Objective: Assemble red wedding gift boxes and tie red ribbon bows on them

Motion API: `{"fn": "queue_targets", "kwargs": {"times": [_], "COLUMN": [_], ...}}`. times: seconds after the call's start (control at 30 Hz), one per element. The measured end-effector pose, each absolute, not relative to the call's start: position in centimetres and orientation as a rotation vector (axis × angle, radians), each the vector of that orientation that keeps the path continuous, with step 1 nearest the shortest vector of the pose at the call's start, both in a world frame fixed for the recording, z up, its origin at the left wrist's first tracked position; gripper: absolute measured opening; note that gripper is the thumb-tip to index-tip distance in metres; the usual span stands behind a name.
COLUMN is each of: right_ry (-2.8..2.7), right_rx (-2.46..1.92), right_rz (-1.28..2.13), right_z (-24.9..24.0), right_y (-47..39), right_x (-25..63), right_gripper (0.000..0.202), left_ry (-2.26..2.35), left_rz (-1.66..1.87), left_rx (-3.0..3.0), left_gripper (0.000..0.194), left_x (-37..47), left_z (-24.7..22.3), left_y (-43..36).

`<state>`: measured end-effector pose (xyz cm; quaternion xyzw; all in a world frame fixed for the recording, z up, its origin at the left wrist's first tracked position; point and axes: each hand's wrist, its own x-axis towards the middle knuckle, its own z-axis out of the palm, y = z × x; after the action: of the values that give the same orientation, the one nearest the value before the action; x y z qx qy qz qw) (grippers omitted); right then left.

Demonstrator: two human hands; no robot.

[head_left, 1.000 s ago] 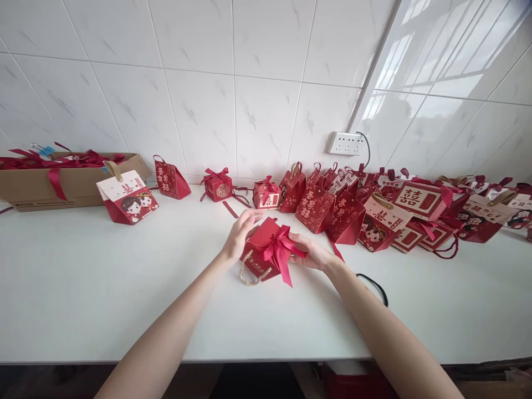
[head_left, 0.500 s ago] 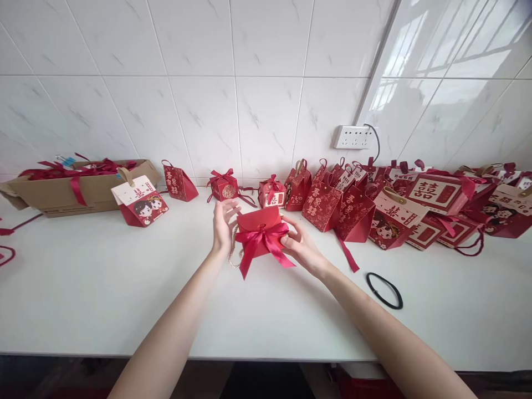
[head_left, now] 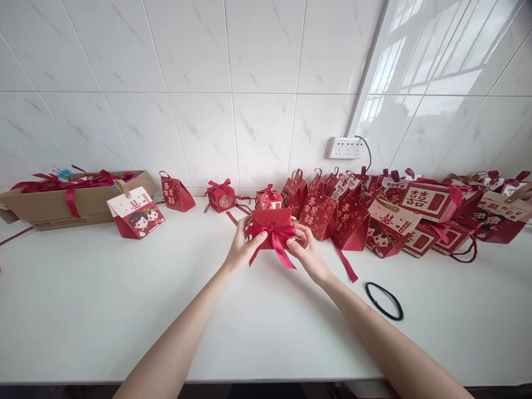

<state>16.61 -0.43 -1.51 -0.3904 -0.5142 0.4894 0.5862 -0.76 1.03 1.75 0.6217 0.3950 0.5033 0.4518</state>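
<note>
A red gift box (head_left: pixel 272 218) with a flap and a dark pink ribbon bow (head_left: pixel 273 235) is between my two hands, over the middle of the white table. My left hand (head_left: pixel 244 242) grips its left side, thumb on the front. On the right side my right hand (head_left: pixel 306 250) does the same, its thumb near the bow. Bits of gold cord show beside the box under my fingers. Just behind it stands a smaller red box (head_left: pixel 269 198) with a ribbon, partly hidden.
At the left a cardboard box (head_left: pixel 62 209) holds dark red ribbons. Near it stands a gift box with cartoon figures (head_left: pixel 141 215). Many red boxes (head_left: pixel 353 221) crowd the right. A black loop (head_left: pixel 384 301) lies near my right forearm. A power strip (head_left: pixel 346 148) is on the tiled wall.
My left hand has closed onto the box's left side, where it was spread open before. The box has turned to face me squarely and shifted slightly right. The camera view has tilted upward.
</note>
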Motion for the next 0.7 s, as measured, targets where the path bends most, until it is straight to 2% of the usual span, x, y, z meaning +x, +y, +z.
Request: {"fn": "queue_targets", "kwargs": {"times": [0.1, 0.27, 0.53, 0.7], "right_ry": [-1.234, -1.461, -1.61, -1.586], "right_rx": [-0.89, -1.016, -1.233, -1.064], "right_rz": [1.235, 1.277, 1.014, 1.173], "right_z": [-1.5, -1.2, -0.8, -0.2], "right_y": [-0.4, -0.4, -0.3, -0.5], "right_x": [16.9, 17.8, 18.5, 18.5], "right_gripper": [0.059, 0.057, 0.042, 0.044], "left_ry": [0.918, 0.843, 0.88, 0.843], "left_rz": [1.269, 1.087, 1.102, 1.013], "left_rx": [1.549, 1.531, 1.519, 1.556], "left_gripper": [0.064, 0.082, 0.084, 0.085], "left_x": [-0.8, -0.9, -0.7, -0.9], "left_z": [1.7, 1.2, -0.4, -0.2], "left_y": [1.0, 1.3, 2.1, 1.8]}}
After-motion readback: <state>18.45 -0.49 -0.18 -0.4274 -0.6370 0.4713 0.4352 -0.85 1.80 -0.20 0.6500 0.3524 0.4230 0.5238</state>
